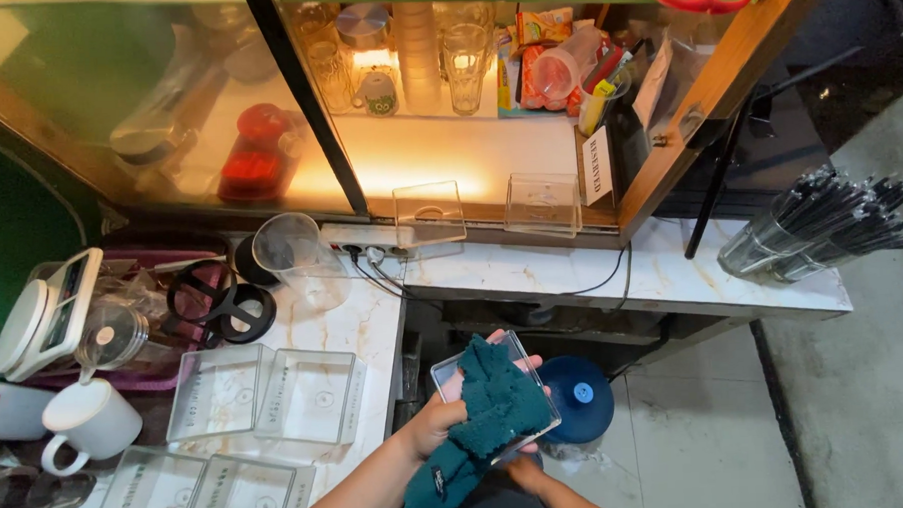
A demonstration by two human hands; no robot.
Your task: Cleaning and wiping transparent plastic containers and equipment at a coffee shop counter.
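From the head camera, looking down, the person holds a clear, flat, square plastic stand (458,373) out in front of the body, over the gap beside the white marble surface (359,332) and above a round blue lid (580,397) on the tiled floor. The left hand (439,422) is closed around a soft, dark green fuzzy cloth (489,411) and presses it onto the clear stand. The right hand (527,466) is below; only a bit of it shows, and it seems to grip the lower edge of the stand, with fingertips peeking at the side. The stand looks light, stiff and smooth, so I think it can slip easily and may scratch or crack if squeezed hard; holding it by the edges looks safest. The cloth looks light, floppy and a little thick, so it bunches up in the fist. On the surface to the left lie more clear plastic stands (266,396), flat and shiny. Near them are a white cup with a handle (89,422), a white kitchen scale (45,310), a clear plastic jug (293,255) and a black-framed glass coffee press (218,304). Behind is a wooden cabinet with glass doors (711,95), full of drinking glasses (463,55) and packets. On the right, a bunch of black straws in a clear holder (821,226) lies tipped.
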